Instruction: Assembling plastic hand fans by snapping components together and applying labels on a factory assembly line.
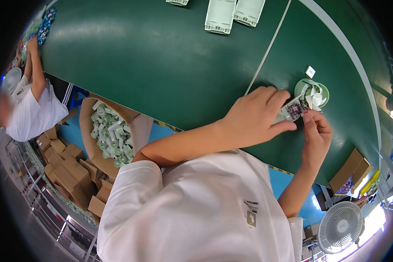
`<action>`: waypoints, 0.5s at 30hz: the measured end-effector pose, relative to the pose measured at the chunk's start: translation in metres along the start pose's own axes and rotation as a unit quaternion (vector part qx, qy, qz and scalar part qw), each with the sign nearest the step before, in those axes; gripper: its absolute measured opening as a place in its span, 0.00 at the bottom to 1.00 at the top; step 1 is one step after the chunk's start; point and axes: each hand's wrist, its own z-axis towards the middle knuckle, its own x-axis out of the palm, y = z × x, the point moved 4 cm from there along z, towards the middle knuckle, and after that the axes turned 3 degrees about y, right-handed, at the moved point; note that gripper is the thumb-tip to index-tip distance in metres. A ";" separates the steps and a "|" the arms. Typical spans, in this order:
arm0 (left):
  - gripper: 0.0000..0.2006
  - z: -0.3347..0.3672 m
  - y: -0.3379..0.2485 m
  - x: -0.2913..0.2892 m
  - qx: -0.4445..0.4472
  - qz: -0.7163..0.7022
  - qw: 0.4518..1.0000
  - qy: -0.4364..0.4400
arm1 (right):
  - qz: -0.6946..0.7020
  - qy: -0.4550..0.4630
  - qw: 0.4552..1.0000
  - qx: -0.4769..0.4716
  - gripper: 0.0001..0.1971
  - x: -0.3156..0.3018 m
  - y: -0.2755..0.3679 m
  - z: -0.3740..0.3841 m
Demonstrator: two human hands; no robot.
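A pale green handheld fan body lies opened on the green table, its round head at the far end. White fan blades sit inside the ring, and a dark circuit board shows in the handle. My left hand grips the handle, thumb on the near side and fingers on the far side. My right hand is closed in a pinch on a thin red wire beside the board. A small white square piece lies just beyond the fan head.
Pale green trays stand at the table's far edge. Left of me, a large carton holds many pale green fan parts. A co-worker is at far left, near cardboard boxes. A cardboard box and white fan are at right.
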 end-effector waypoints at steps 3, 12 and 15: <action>0.14 -0.003 0.006 0.006 -0.048 0.015 0.996 0.069 | -0.102 -0.034 0.988 -0.112 0.05 0.004 0.000 0.001; 0.09 -0.002 0.004 0.010 -0.024 0.045 0.997 0.054 | -0.197 -0.034 0.949 -0.243 0.05 0.014 0.000 0.001; 0.09 -0.003 0.004 0.012 -0.020 0.048 0.998 0.044 | -0.232 -0.038 0.932 -0.277 0.06 0.016 0.002 -0.003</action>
